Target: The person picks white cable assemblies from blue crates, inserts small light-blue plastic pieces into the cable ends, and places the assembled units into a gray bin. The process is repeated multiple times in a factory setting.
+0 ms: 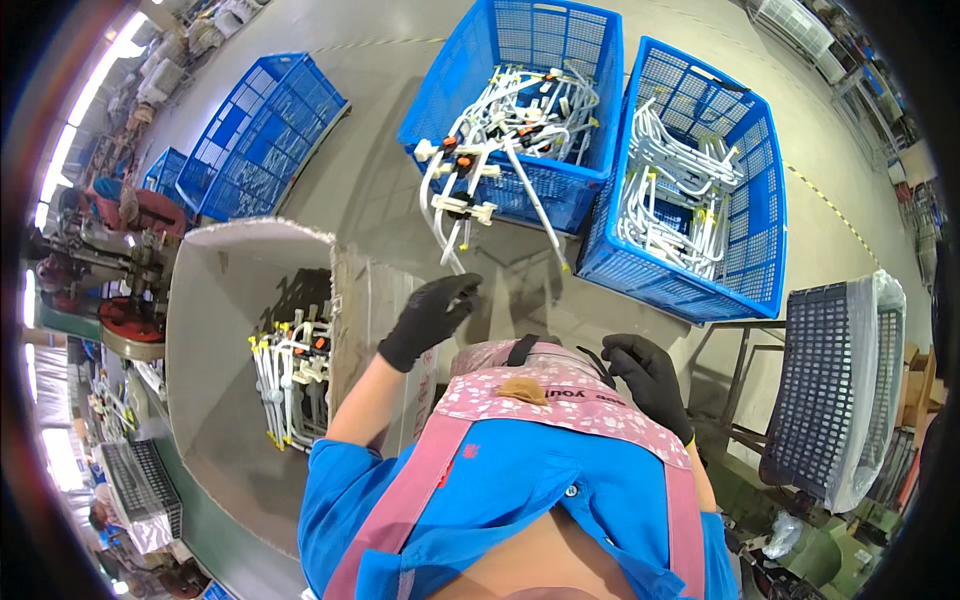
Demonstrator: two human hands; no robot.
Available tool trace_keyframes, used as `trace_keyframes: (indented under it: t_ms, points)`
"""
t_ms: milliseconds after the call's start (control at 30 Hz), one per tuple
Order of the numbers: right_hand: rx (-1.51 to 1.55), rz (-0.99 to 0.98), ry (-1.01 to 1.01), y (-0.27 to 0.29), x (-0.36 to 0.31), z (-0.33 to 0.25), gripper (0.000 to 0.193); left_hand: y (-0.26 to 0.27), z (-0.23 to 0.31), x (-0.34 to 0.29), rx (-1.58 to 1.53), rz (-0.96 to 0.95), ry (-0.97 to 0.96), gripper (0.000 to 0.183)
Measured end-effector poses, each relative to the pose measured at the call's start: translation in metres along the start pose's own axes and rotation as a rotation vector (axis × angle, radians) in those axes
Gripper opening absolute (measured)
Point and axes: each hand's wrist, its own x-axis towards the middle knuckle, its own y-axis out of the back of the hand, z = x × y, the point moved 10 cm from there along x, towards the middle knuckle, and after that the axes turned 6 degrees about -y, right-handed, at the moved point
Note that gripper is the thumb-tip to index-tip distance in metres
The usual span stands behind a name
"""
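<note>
My left hand (430, 318), in a black glove, is raised between the cardboard box and the blue crates. Its fingers are slightly bent and apart, just below the lower end of a white bent-tube frame (462, 192). That frame has cream, black and orange fittings and leans over the near rim of the middle blue crate (500, 190); I see no grip on it. My right hand (648, 375), also black-gloved, hovers by the right side of my pink apron (570, 395). Its fingers are loosely bent, with nothing visible in them.
A large cardboard box (215, 290) on my left holds several white tube frames (290, 375). The right blue crate (735, 250) contains bent white tubes (680, 180). Another blue crate (255, 140) stands farther left. A dark plastic basket (825, 385) is at the right, machinery (125, 285) at the far left.
</note>
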Motion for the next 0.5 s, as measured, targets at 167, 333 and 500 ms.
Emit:
trace_keyframes:
  t_ms: [167, 333, 500]
  points:
    - [0.104, 0.147, -0.076, 0.054, -0.001, 0.016, 0.026, -0.078, -0.020, 0.066, -0.202, -0.231, 0.131, 0.029]
    - [0.163, 0.270, -0.178, 0.088, 0.006, 0.032, 0.025, -0.122, -0.094, 0.149, -0.435, -0.345, 0.339, 0.029]
    - [0.246, 0.436, -0.252, 0.118, 0.034, 0.039, 0.026, -0.114, -0.199, 0.270, -0.333, -0.009, 0.252, 0.023]
